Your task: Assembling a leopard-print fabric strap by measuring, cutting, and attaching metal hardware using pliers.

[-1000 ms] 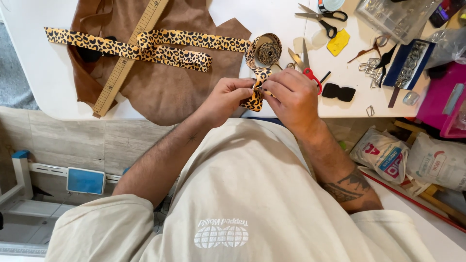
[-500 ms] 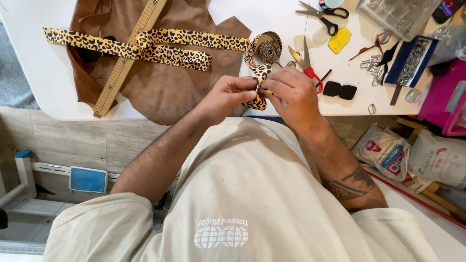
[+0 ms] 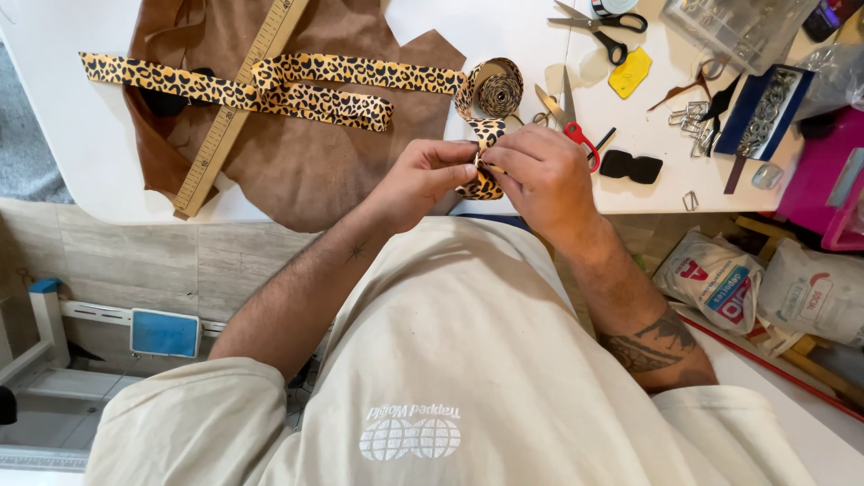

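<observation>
Leopard-print ribbon (image 3: 486, 157), pinched between both hands at the near edge of the white table (image 3: 504, 27). Left hand (image 3: 416, 178) is closed, thumb and forefinger gripping the folded band from the left; right hand (image 3: 544, 175) is curled over it from the right, fingertips meeting the left hand's at a small pale spot, possibly a metal fitting, though it is too small to tell. A short loop of the band hangs just below the fingers, and the strip runs up from them to the partly unwound ribbon roll (image 3: 498, 87) lying just beyond the hands.

From the roll the free length runs left in flat folded runs across a brown suede piece (image 3: 297, 171), crossing a wooden ruler (image 3: 236, 106) that lies diagonally on the suede. Red-handled snips (image 3: 569, 117) lie beside the roll; black-handled scissors (image 3: 601, 25), a yellow tag (image 3: 629, 74) and a black bow-shaped piece (image 3: 631, 167) rest farther right.

Handling, as a judgement: the ribbon appears light, thin and limp, holding a crease where folded but sagging where unsupported; its woven face probably slides easily. Best held close to the fold, flat between thumb and forefinger pads, with both hands near each other so the short span stays taut.
</observation>
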